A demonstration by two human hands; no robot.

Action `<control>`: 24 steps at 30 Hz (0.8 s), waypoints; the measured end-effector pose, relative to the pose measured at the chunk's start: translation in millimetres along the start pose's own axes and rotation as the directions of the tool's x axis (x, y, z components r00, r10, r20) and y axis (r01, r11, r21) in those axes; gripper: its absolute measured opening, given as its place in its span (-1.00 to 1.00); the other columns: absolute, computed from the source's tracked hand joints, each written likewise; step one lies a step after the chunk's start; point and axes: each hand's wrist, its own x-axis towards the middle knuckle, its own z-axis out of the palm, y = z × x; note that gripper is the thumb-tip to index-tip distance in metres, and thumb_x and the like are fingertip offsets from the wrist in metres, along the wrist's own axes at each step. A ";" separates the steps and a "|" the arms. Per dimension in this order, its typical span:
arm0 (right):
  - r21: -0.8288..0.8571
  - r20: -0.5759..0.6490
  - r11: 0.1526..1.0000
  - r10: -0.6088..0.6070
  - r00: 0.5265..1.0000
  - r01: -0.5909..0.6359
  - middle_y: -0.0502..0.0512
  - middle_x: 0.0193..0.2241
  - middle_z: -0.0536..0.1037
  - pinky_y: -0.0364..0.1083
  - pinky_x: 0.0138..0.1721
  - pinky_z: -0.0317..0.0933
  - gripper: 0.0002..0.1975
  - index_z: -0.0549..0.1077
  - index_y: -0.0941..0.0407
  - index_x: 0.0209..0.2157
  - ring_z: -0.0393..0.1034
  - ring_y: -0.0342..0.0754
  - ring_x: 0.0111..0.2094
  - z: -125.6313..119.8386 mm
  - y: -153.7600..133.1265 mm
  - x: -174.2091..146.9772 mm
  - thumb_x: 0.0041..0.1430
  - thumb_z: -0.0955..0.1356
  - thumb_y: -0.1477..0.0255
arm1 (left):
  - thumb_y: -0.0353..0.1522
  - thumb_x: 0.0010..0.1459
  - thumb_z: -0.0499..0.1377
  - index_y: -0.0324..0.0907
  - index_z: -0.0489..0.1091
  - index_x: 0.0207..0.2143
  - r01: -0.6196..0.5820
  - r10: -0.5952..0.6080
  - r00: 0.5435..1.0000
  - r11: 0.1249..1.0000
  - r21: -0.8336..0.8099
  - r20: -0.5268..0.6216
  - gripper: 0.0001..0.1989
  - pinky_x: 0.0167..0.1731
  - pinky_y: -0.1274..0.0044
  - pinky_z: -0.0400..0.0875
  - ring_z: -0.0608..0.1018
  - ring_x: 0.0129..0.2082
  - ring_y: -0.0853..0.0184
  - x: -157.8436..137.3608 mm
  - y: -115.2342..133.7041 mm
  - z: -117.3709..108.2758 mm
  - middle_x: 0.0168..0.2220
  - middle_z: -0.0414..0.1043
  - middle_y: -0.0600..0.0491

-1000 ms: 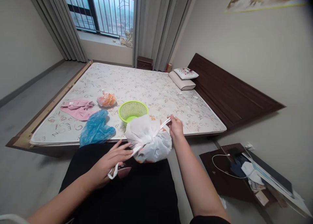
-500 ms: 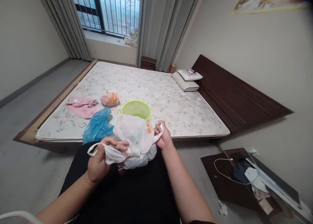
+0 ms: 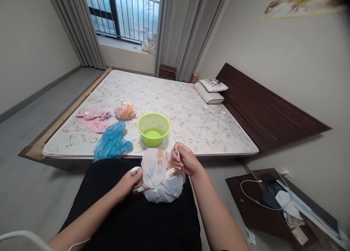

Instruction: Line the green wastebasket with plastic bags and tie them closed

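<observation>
Head camera shows one puffy, wrinkly white plastic bag [image 3: 162, 189] with orange print over the black lap [image 3: 153, 227], the left hand [image 3: 131, 181] closed on its left end and the right hand [image 3: 186, 159] in a fist at its right end. Past it, on one bed [image 3: 153, 90], lie one blue bag [image 3: 112, 141], one green basket [image 3: 153, 142], one pink cloth [image 3: 95, 120], one orange-and-white bag [image 3: 125, 111] and, farthest, two pillows [image 3: 209, 96].

The white plastic bag [image 3: 161, 187] bears orange printed characters, apparently Chinese, too small and creased to read. The mattress [image 3: 144, 90] carries scattered capital letters, among them N, B, C, R, O and E, turned at various angles; many others are too faint to read.
</observation>
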 end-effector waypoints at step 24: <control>-0.882 -0.165 0.469 -0.400 0.902 0.047 -0.02 -0.52 0.44 -0.12 -0.35 0.08 -0.71 0.44 0.04 -0.39 0.29 -0.05 -0.46 -5.8 40.0 7.7 0.36 0.25 0.21 | -0.07 0.36 0.09 -0.14 0.12 -0.51 -0.002 0.010 0.993 0.997 -0.073 0.117 -0.54 -0.40 0.54 0.24 -0.04 -0.62 0.46 -10.4 39.4 -20.5 -0.66 -0.16 0.29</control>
